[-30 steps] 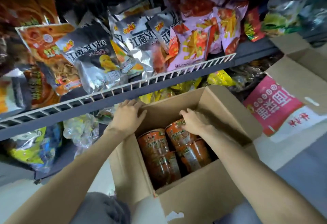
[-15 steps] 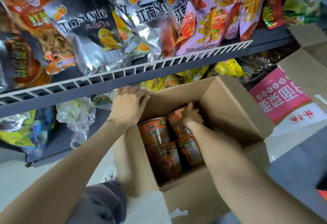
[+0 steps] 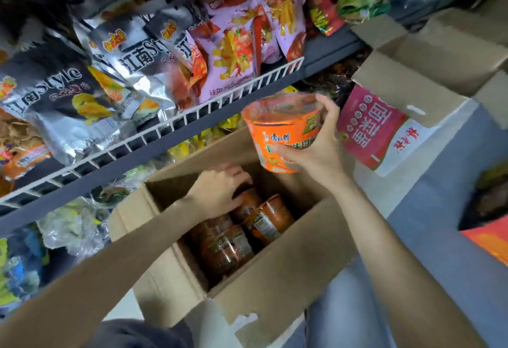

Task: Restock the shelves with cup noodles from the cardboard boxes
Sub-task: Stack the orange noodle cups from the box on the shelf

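Orange cup noodle (image 3: 283, 133) sits gripped in the right hand (image 3: 321, 149), fingers curled round it, above the open cardboard box (image 3: 275, 273). The left hand (image 3: 220, 193) reaches inside, fingers curled onto a cup in the box (image 3: 248, 203), below the snack shelf (image 3: 165, 130).

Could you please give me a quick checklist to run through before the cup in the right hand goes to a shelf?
1. Grip on the lifted cup noodle: ok, the right hand wraps its side, thumb on the front.
2. Cup clear of the cardboard box: ok, it is above the rim.
3. Cup's film lid intact: cannot tell, blurred.
4. Left hand: ok, it is down in the box on another cup, away from the lifted cup.
5. Free slot on the wire-front shelf: not ok, snack bags fill it.
6. Room on the lower shelf: cannot tell, mostly hidden.
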